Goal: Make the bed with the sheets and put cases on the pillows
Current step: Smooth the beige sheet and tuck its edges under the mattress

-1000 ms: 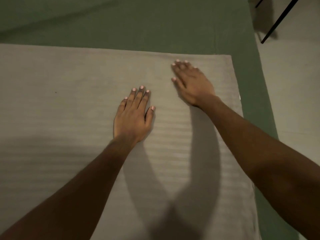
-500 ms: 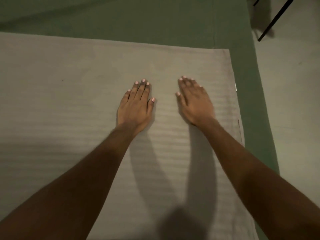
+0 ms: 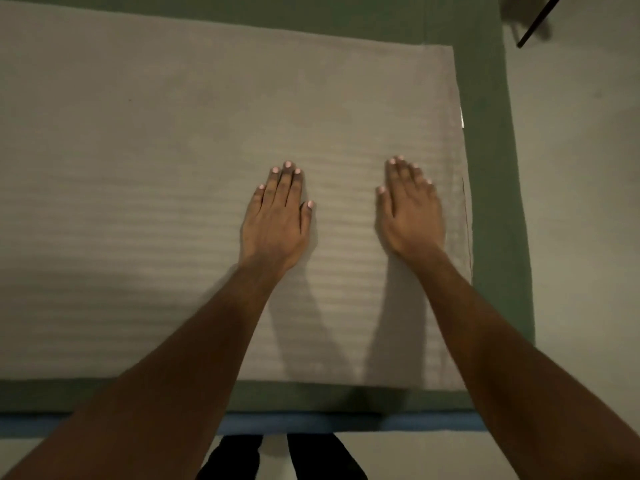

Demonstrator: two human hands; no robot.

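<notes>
Head view. Near edge of the bed: blue mattress band (image 3: pixel 311 424), then a strip of green sheet (image 3: pixel 495 202), then the near hem of the grey striped sheet (image 3: pixel 138 168). It lies flat over the green one, long axis left to right. Left hand (image 3: pixel 275 223) and right hand (image 3: pixel 410 216) rest palm-down on it, fingers straight, gripping nothing. The right hand sits just inside the sheet's right edge, with the far right corner beyond its fingertips. Judgement: smoothing stroke toward that edge.

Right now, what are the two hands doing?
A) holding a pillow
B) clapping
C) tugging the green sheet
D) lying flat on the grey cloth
D: the left hand and the right hand lie palm-down, fingers straight, side by side and apart on the grey cloth.
</notes>
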